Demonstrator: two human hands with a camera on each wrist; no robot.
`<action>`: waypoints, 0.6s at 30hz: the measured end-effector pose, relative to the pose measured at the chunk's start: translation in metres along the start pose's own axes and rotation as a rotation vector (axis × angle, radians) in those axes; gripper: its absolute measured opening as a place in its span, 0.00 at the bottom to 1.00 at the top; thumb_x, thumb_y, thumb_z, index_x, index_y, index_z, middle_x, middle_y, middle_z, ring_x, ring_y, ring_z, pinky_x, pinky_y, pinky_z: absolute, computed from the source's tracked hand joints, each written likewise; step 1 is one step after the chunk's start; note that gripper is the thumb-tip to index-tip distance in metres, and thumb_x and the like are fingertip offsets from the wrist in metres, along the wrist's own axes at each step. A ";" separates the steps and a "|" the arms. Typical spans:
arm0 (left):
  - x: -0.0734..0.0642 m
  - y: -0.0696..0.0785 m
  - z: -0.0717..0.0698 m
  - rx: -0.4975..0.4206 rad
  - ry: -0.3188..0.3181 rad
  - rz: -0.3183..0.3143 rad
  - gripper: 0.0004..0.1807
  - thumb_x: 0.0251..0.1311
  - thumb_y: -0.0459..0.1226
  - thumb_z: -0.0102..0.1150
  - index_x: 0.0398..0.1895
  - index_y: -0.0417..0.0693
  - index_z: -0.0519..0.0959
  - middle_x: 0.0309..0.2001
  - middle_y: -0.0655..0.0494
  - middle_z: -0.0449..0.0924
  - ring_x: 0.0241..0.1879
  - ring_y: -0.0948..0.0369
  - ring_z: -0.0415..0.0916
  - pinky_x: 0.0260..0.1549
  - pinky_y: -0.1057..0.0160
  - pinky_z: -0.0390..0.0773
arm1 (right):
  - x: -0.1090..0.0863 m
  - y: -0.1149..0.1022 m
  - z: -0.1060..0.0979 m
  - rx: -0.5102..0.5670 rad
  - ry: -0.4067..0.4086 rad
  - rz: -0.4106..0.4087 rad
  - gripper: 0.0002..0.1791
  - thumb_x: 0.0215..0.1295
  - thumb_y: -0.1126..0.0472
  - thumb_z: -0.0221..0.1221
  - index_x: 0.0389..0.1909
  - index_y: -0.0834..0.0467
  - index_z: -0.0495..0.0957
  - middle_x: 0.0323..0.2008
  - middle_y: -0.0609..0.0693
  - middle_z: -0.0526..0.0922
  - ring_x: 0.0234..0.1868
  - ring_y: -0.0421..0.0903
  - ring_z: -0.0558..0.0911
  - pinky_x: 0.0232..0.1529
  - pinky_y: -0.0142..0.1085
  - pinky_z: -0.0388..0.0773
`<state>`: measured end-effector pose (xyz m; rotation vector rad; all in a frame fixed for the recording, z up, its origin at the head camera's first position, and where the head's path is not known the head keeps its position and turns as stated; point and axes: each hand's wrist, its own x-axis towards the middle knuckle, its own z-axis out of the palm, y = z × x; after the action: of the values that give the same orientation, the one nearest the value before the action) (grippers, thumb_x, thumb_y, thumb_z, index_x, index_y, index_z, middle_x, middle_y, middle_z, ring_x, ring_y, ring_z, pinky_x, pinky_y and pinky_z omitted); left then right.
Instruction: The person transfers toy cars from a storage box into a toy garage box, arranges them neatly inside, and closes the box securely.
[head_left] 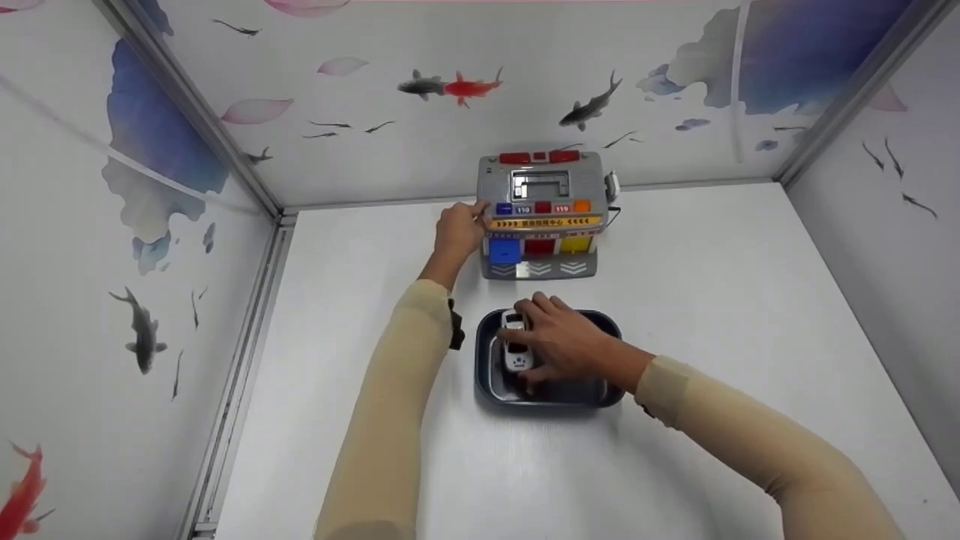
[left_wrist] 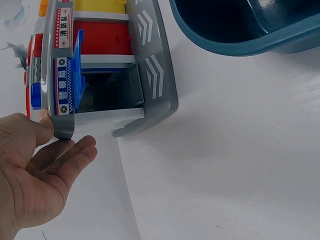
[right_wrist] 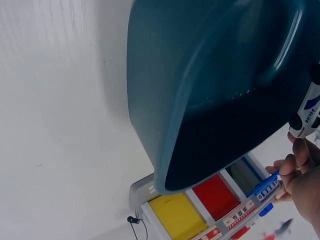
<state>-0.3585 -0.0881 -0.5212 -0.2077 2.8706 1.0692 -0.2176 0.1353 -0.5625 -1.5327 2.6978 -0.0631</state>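
A grey toy garage (head_left: 540, 191) with blue, red and yellow doors stands against the back wall. My left hand (head_left: 459, 232) pinches its left front corner, thumb on the edge and fingers bent beneath, as the left wrist view shows. The blue door (left_wrist: 78, 70) is swung up, and its bay lies exposed. The red door (left_wrist: 102, 37) and the yellow door (right_wrist: 178, 216) are down. My right hand (head_left: 564, 337) grips a white toy police car (head_left: 517, 352) at the left side of a dark blue basin (head_left: 551, 406). In the right wrist view, the car (right_wrist: 310, 110) is partly out of frame.
The basin sits on the white table (head_left: 360, 315) in front of the garage. Printed panels with fish surround the table at the back and sides. A small handset with a cord (head_left: 613, 187) hangs on the garage's right side.
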 end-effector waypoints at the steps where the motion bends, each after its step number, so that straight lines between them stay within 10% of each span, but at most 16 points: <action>1: 0.000 0.000 0.000 -0.004 0.001 -0.003 0.22 0.83 0.44 0.61 0.76 0.63 0.81 0.74 0.53 0.83 0.55 0.58 0.83 0.48 0.59 0.83 | 0.000 0.001 -0.001 0.006 0.007 0.007 0.44 0.65 0.25 0.69 0.79 0.36 0.74 0.72 0.61 0.74 0.64 0.59 0.72 0.66 0.58 0.79; 18: 0.002 -0.002 0.000 -0.018 0.012 0.015 0.21 0.82 0.43 0.62 0.73 0.62 0.83 0.73 0.53 0.83 0.56 0.58 0.84 0.47 0.59 0.82 | 0.006 0.044 -0.008 0.116 0.055 0.182 0.43 0.65 0.34 0.71 0.79 0.40 0.74 0.76 0.65 0.72 0.71 0.66 0.71 0.73 0.65 0.75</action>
<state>-0.3602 -0.0896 -0.5229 -0.1950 2.8782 1.1005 -0.2594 0.1528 -0.5571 -1.2673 2.8074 -0.2552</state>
